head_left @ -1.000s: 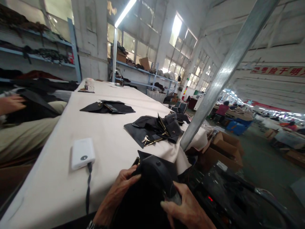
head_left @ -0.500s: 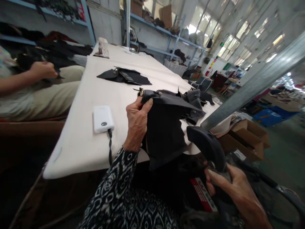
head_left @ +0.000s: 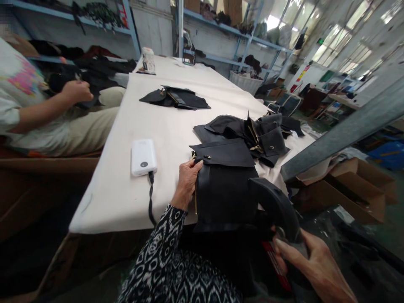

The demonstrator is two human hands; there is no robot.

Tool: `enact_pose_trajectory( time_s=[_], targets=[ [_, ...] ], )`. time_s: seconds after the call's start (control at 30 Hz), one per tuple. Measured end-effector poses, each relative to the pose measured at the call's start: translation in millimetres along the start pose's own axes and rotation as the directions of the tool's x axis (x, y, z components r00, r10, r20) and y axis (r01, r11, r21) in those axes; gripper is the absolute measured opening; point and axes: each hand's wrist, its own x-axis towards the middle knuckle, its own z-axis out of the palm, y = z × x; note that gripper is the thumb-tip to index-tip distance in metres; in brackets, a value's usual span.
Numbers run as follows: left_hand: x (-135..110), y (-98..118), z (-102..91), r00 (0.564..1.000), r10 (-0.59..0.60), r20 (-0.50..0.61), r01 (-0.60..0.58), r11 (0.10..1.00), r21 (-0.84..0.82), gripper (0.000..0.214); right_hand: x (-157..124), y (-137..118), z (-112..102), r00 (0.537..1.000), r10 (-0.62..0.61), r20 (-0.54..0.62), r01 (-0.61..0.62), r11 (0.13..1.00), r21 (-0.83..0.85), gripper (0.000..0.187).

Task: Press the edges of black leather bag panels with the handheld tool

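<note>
My left hand (head_left: pixel 187 183) pinches the upper left corner of a black leather-like bag piece (head_left: pixel 225 195) between thumb and fingers. This piece has a flap with a small metal fitting, and a gold zipper runs down its left edge. It lies over the front edge of the table. At the lower right, my right hand (head_left: pixel 317 263) is wrapped around a black curved tool (head_left: pixel 276 202) with a broad, hose-like end. The tool's tip overlaps the right side of the bag piece in view; whether they touch, I cannot tell.
More black bag pieces (head_left: pixel 240 126) lie behind on the white table (head_left: pixel 110 198), with another bag piece (head_left: pixel 176 99) farther back. A white power bank (head_left: pixel 143 156) has a cable. A seated person (head_left: pixel 59 105) works at left. A metal post (head_left: pixel 341 130) and cardboard boxes (head_left: pixel 350 189) stand right.
My left hand has lowered the bag piece toward me, and its flap now lies flat with the front facing up. The right hand keeps its grip on the tool. The view has shifted slightly.
</note>
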Motion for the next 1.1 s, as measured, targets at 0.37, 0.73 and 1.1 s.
enact_pose_trajectory(
  time_s=[0.37, 0.73, 1.1],
  targets=[
    [-5, 12, 4.7, 0.988, -0.068, -0.14, 0.111, 0.937, 0.33, 0.04, 23, 14, -7, 0.998, -0.046, 0.035, 0.036, 0.965, 0.259, 0.029],
    [-9, 18, 9.4, 0.979, -0.057, -0.197, 0.18, 0.694, 0.697, 0.061, 61, 4, 11, 0.995, -0.051, 0.091, 0.006, 0.895, 0.446, 0.021],
    [-12, 17, 8.0, 0.966, -0.056, -0.252, 0.231, 0.63, 0.742, 0.066, 102, -5, 12, 0.986, -0.137, 0.093, 0.061, 0.822, 0.567, 0.024]
  ],
)
